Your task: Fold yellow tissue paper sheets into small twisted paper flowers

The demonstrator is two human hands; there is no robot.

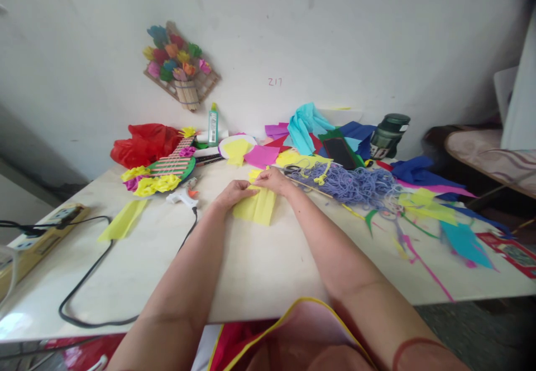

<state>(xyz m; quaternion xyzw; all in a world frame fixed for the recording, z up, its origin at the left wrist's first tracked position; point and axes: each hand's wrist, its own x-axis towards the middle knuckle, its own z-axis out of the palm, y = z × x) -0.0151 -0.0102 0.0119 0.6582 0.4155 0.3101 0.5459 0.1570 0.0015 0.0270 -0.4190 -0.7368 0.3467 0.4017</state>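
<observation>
My left hand and my right hand meet over a piece of yellow crepe paper at the middle of the table. The fingers of both hands pinch its upper edge, and the rest of the sheet spreads down toward me. Left of my left hand lies a white hot glue gun with a black cord. Farther left is a craft piece of striped sticks on a green base, edged with yellow and pink paper flowers. A tangled heap of purple yarn lies right of my right hand.
A power strip sits at the left edge, its cord looping over the table. A yellow strip lies nearby. Along the back stand a glue bottle and a dark green jar, with a phone and coloured papers between.
</observation>
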